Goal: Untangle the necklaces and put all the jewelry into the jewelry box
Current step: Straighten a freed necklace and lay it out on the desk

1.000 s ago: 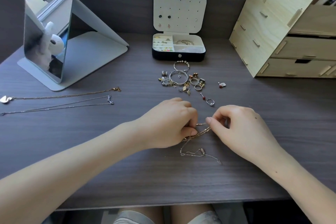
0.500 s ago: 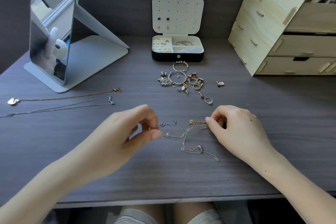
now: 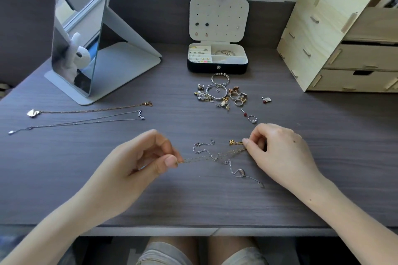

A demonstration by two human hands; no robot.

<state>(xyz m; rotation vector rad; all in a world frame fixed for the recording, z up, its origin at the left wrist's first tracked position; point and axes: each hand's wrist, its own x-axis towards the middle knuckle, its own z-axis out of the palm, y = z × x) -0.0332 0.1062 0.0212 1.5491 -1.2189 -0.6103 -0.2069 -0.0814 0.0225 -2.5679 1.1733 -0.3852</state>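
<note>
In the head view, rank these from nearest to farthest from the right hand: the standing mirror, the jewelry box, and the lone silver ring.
1. Silver ring, on the desk just beyond the right hand, which pinches the gold necklace.
2. Jewelry box, open, back centre of the desk.
3. Standing mirror, far back left.

desk (image 3: 86, 178) | jewelry box (image 3: 217, 68) | mirror (image 3: 75, 49) | necklaces (image 3: 90, 111) | tangled chains (image 3: 238, 173) | loose jewelry (image 3: 217, 92) | drawers (image 3: 318, 34)
</note>
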